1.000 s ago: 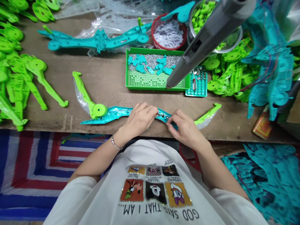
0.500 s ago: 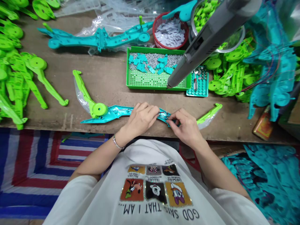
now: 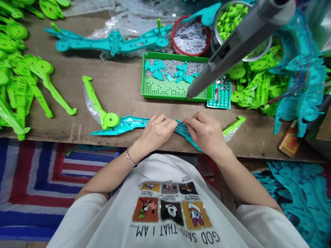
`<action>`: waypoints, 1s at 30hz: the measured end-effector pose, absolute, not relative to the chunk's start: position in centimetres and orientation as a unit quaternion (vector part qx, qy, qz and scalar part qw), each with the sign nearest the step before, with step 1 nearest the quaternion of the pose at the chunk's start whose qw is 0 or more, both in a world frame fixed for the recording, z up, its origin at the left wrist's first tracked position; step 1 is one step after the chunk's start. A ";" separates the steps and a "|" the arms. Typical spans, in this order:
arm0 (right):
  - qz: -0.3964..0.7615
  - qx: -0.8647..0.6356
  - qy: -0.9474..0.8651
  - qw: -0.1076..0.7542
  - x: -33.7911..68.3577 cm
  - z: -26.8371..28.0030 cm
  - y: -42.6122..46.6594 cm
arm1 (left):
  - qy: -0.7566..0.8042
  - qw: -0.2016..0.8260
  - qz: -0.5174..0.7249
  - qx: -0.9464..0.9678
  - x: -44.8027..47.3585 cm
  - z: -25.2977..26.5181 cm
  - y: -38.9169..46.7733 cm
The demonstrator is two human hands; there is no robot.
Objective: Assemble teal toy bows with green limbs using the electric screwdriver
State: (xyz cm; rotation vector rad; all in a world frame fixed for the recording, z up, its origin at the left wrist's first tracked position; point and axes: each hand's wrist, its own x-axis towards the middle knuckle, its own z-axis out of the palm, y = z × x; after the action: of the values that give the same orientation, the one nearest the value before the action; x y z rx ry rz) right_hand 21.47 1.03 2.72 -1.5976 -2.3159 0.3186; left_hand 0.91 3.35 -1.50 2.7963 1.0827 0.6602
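A long turquoise plastic bow-shaped shell [image 3: 133, 124] lies along the front edge of the workbench, hollow side up. My left hand [image 3: 158, 131] is closed over its middle, the fingertips near a thin wire. My right hand [image 3: 207, 132] pinches that dark red and blue wire [image 3: 181, 123] just above the shell's right half. A lime green arm [image 3: 97, 103] with a round hub and a clear fin is fitted at the shell's left end. Another lime green arm [image 3: 234, 126] sticks out at the right, its joint hidden behind my right hand.
A green tray [image 3: 155, 91] of screws and small turquoise pieces stands behind, under a hanging grey electric screwdriver [image 3: 217, 51]. Near it are a turquoise tray [image 3: 219, 103], a red basket [image 3: 178, 48], and a second turquoise shell [image 3: 85, 44]. Lime green arms [image 3: 42, 69] pile up left.
My right hand has risen slightly from inside the shell's right half and now lifts the wire toward my left hand. More of the shell's right half shows. My left hand has barely moved.
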 end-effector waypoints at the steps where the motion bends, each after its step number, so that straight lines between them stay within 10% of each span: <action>1: 0.099 -0.557 -0.813 0.138 21.4 2.4 1.2 | 0.347 0.029 0.216 0.912 0.8 -1.4 3.3; 30: 0.112 -0.358 -0.909 0.180 21.5 -0.4 4.8 | 0.345 0.086 0.191 0.915 -0.7 -1.9 -0.1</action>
State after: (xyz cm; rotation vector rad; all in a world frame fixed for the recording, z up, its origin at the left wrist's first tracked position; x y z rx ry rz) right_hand 21.46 4.78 -0.40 -1.0117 -2.5702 0.3163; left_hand -0.75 -0.15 -1.89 2.7270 1.0275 0.5701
